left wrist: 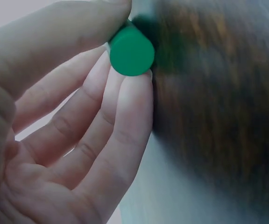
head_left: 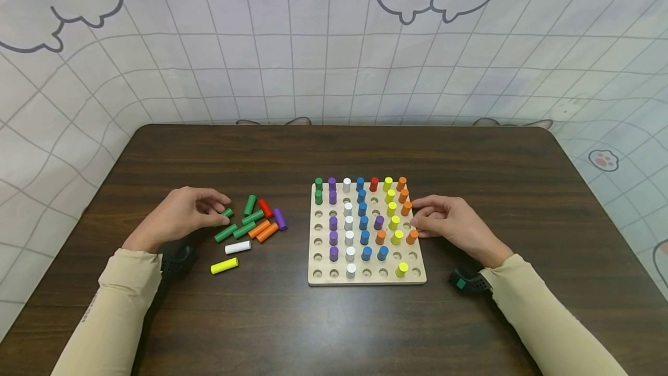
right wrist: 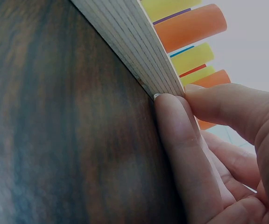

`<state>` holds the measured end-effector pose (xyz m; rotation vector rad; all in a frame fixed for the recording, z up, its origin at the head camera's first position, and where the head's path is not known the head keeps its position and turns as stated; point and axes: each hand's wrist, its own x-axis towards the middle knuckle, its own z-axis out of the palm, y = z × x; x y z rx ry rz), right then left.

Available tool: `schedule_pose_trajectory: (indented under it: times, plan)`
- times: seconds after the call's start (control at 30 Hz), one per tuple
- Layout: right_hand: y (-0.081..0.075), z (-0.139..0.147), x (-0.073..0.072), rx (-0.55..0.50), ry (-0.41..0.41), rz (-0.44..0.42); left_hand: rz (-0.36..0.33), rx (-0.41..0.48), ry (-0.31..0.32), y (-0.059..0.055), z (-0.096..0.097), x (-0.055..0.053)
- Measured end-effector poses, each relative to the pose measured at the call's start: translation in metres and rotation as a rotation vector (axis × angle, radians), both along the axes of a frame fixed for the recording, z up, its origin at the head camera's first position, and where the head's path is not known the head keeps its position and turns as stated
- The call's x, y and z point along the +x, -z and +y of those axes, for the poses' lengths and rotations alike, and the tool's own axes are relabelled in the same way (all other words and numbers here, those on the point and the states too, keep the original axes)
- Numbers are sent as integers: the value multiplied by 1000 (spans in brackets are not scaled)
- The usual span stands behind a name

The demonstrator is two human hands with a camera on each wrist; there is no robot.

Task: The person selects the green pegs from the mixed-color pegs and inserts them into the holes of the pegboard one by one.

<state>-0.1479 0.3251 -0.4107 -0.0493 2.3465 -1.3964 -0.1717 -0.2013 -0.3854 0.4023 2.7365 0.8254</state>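
Note:
My left hand pinches a green peg between thumb and fingertips, with the peg's round end facing the left wrist camera. Beside that hand, more green pegs lie loose on the table. At the pegboard's right edge is my right hand, its thumb on the top rim and a finger against the layered wooden side. Standing pegs fill many holes in coloured columns, including purple pegs, white pegs, blue pegs, yellow pegs and orange pegs.
Among the loose pegs lie a red peg, a purple peg, two orange pegs, a white peg and a yellow peg. The dark wooden table meets a grid-patterned backdrop behind.

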Motion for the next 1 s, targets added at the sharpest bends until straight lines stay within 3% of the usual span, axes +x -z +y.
schedule_pose_trajectory:
  times: [0.6, 1.0]
  plan:
    - [-2, -1, 0, -4, -1, 1, 13, -7, -32, -3, 0, 0]
    - [-3, -2, 1, 3, 1, -3, 99, 10, -38, -5, 3, 3]
